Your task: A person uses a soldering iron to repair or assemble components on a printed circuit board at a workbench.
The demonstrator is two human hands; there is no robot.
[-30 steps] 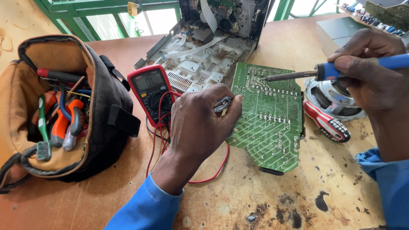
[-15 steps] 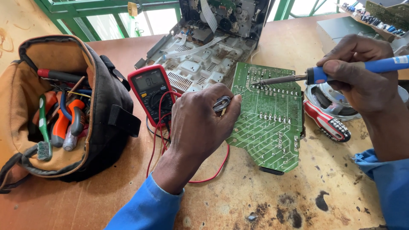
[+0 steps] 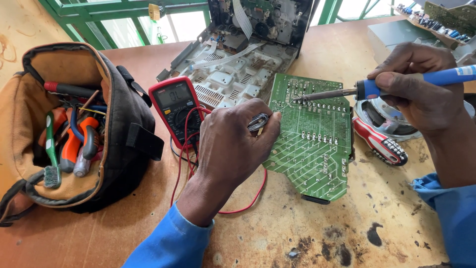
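A green circuit board (image 3: 312, 144) lies solder side up on the worn wooden table (image 3: 277, 233). My left hand (image 3: 233, 149) rests at the board's left edge and pinches a small coil of solder wire (image 3: 258, 121), its free end reaching toward the board's top. My right hand (image 3: 421, 94) grips a blue-handled soldering iron (image 3: 377, 88). The iron's metal tip touches the board near its upper left corner, right by the wire's end.
A red multimeter (image 3: 176, 106) with red leads lies left of the board. An open tool bag (image 3: 74, 129) full of pliers and brushes stands at the left. A dismantled grey chassis (image 3: 233, 69) sits behind, a red-handled screwdriver (image 3: 379, 141) and a round speaker (image 3: 382, 116) at the right.
My right hand has brought the soldering iron leftward and down, so its tip now meets the board by the solder wire. My left hand has stayed in place.
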